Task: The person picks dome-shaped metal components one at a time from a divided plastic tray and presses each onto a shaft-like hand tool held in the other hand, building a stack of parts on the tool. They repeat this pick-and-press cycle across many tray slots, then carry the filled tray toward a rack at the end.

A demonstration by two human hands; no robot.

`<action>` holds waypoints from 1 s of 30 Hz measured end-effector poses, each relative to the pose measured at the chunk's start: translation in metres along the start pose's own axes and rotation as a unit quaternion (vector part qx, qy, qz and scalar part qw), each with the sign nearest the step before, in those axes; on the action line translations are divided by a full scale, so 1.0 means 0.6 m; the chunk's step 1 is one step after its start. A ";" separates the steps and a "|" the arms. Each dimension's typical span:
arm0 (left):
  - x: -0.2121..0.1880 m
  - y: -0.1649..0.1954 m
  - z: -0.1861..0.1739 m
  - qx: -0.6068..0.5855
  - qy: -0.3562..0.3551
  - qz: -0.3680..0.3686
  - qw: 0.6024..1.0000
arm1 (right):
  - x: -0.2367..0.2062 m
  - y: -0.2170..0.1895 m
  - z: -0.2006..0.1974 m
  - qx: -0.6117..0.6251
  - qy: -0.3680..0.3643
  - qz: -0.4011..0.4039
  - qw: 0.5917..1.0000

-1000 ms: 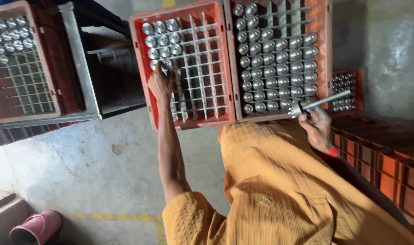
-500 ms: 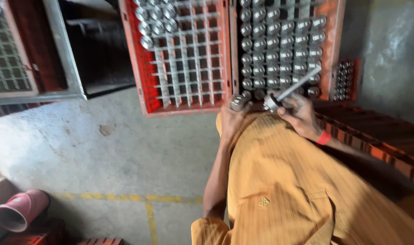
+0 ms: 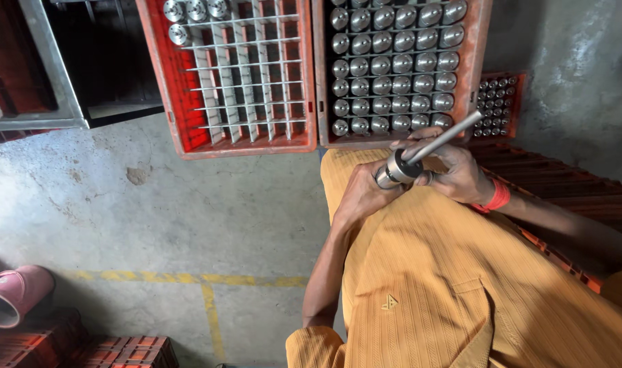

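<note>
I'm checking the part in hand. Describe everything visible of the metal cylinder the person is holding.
The metal cylinder is short, round, silvery and shiny, with a dark band near one end. It lies tilted over the person's lap. The left hand cups its lower end; the right hand grips beside it, holding a thin metal rod that enters its upper end and slants up towards the full red crate.

left hand point(image 3: 362, 194) grips a metal cylinder point(image 3: 395, 170); right hand point(image 3: 454, 174) holds a rod point(image 3: 444, 138), seemingly inserted.

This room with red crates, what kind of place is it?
Probably a metal-parts workshop: red plastic grid crates full of shiny steel cylinders, bare concrete floor, hands holding a steel part.
</note>
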State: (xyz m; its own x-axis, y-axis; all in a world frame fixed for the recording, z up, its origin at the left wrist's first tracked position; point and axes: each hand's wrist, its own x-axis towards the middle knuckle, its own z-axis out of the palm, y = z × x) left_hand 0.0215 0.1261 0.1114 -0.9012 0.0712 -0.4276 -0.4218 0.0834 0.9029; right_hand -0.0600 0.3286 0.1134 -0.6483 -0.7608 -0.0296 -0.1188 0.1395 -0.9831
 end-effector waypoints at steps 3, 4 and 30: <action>0.003 -0.005 0.016 0.000 -0.010 0.012 1.000 | -0.020 0.009 -0.014 0.048 0.001 0.036 0.998; 0.006 -0.006 0.021 0.000 -0.014 0.011 1.000 | -0.025 0.011 -0.019 0.045 -0.001 0.041 0.998; 0.256 -0.062 -0.032 0.245 0.048 -0.021 0.968 | -0.144 0.076 -0.216 0.129 0.330 -0.024 0.935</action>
State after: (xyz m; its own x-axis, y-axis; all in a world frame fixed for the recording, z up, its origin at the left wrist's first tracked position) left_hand -0.1034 0.1149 0.0131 -0.8997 -0.0328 -0.4352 -0.3803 0.5482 0.7449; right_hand -0.1069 0.4827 0.0946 -0.9796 -0.1945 0.0496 -0.0291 -0.1072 -0.9938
